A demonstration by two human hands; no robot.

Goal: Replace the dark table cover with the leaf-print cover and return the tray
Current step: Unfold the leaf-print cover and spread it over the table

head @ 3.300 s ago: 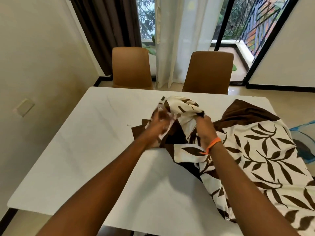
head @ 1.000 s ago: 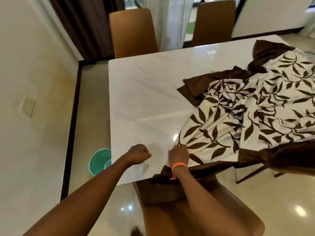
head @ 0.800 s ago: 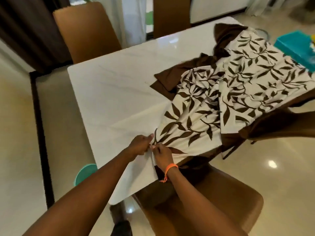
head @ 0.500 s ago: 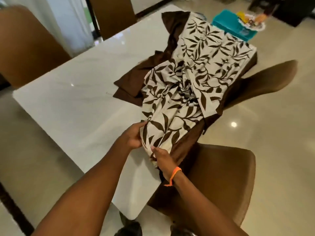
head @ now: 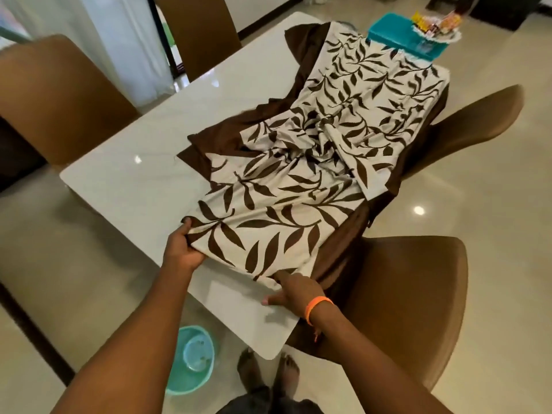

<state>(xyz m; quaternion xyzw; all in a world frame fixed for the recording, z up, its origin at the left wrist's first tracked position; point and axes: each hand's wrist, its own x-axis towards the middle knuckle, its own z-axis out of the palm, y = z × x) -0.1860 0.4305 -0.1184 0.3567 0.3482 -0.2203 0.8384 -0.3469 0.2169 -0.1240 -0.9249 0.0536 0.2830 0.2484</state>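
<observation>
The leaf-print cover, cream with brown leaves and a brown border, lies rumpled along the right half of the white marble table. My left hand grips the cover's near edge at the left corner. At the near right corner my right hand, with an orange wristband, pinches the edge with fingers partly under the cloth. The cover's brown border hangs off the table's right side. A teal tray holding small items stands beyond the far end of the cover. No separate dark cover shows.
Brown chairs surround the table: one at near right, one further right, one at the left, one at the far side. A teal basin sits on the glossy floor by my feet.
My hands have moved apart along the cover's near edge, spreading it wider and flatter across the table's near end. The view has turned right, showing more of the tray.
</observation>
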